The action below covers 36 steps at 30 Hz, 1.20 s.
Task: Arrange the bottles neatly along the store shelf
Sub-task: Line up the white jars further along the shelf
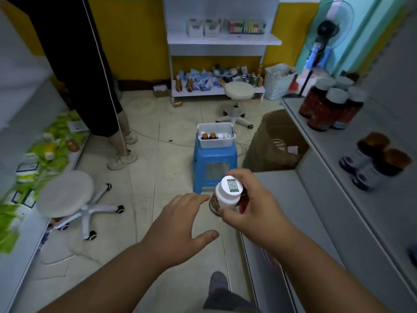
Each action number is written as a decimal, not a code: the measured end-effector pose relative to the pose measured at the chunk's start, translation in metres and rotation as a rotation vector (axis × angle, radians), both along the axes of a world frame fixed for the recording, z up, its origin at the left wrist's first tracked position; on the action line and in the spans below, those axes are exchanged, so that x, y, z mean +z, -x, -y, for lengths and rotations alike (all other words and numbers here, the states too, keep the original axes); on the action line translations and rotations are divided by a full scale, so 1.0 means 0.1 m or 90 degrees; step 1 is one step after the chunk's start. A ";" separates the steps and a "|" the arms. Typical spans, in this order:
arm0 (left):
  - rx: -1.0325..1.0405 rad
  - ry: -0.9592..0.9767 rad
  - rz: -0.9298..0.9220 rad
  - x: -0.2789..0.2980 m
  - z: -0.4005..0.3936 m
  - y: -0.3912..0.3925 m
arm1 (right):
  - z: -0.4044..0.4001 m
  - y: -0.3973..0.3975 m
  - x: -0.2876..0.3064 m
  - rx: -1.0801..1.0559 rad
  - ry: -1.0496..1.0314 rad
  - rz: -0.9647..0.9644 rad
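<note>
Fingers of your left hand (180, 224) are spread and relaxed, holding nothing, tips close beside the white-capped bottle (226, 196). Your right hand (252, 206) grips that bottle, fingers curled round its body, holding it in the air above the floor. Further right, the store shelf (338, 159) carries dark bottles (329, 109) standing in a cluster.

We see glossy white plastic cap (229, 190), smooth blue plastic stool (214, 161), matt brown cardboard box (274, 141), pale glazed floor tiles (158, 177).

Right hand (252, 211) grips white-capped bottle (228, 196); left hand (180, 224) open beside.
</note>
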State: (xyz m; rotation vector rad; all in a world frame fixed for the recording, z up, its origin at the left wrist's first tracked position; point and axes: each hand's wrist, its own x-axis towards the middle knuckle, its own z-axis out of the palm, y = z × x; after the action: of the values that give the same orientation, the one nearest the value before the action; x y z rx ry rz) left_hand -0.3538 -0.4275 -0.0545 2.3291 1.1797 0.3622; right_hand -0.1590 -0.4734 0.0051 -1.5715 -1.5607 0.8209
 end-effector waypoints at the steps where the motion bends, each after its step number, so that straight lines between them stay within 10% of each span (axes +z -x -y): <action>1: 0.011 0.000 -0.004 0.03 -0.21 -0.05 | -0.26 -0.07 0.04 0.013 -0.001 0.009; 21: -0.087 0.044 -0.063 -0.69 -4.82 -1.20 | -4.66 -1.05 -0.66 -0.126 0.137 0.036; 36: -0.104 0.142 -0.244 -2.82 -6.24 -2.45 | -6.67 -2.21 -3.41 -0.119 0.256 0.233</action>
State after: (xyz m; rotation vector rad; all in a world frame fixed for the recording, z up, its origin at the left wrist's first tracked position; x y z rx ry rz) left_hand -0.1088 0.1965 -0.3368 2.3338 1.1193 -0.2729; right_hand 0.0622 0.1937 -0.3357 -2.2267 -1.5252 0.8094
